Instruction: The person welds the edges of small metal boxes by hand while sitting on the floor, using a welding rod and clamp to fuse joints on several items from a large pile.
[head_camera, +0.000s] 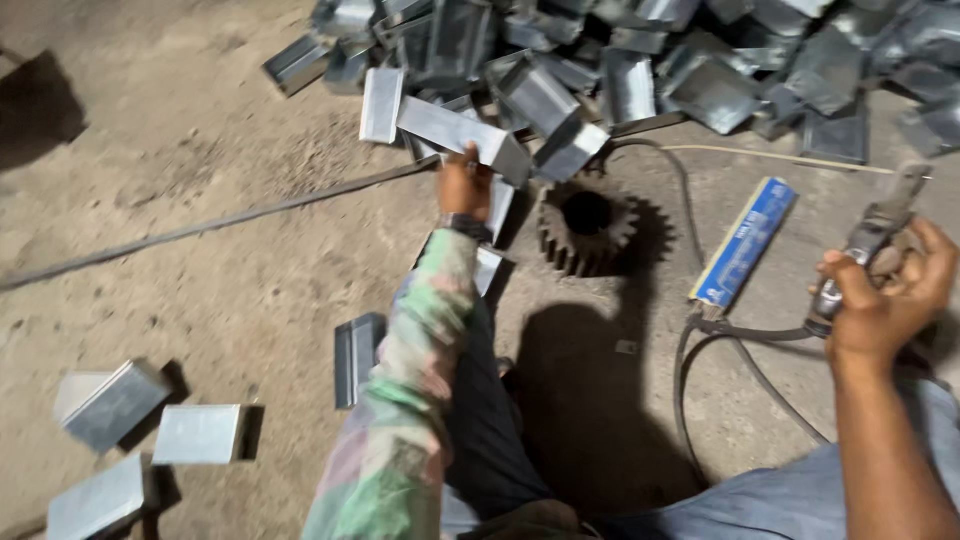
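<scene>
Folded sheet-metal pieces (640, 55) lay heaped across the top of the dirt floor (180, 200), the largest mass in view, grey and shiny, tumbled over one another. Below the heap, the person's left arm in a patterned pastel sleeve (400, 400) stretched forward, a watch (466, 226) at the wrist. The left hand (464, 185) gripped one long channel-shaped metal piece (462, 135) at the near edge of the heap, fingers clenched around it, the piece tilted and lifted above the pieces beneath. Just right of that hand a dark toothed gear (586, 232) sat on the floor, its hollow centre facing up. A long thin rod (220, 220) ran across the floor from the left edge toward the heap. Four more folded pieces (118, 402) lay well apart from the heap at lower left, and another (357, 358) rested beside the sleeve. A flat blue box (745, 243) lay at an angle to the right of the gear. At the right edge the right hand (885, 290) was closed around the handle of a clamp-like welding holder (868, 245), held above the floor, with a dark cable (700, 380) looping down from it past the blue box.
</scene>
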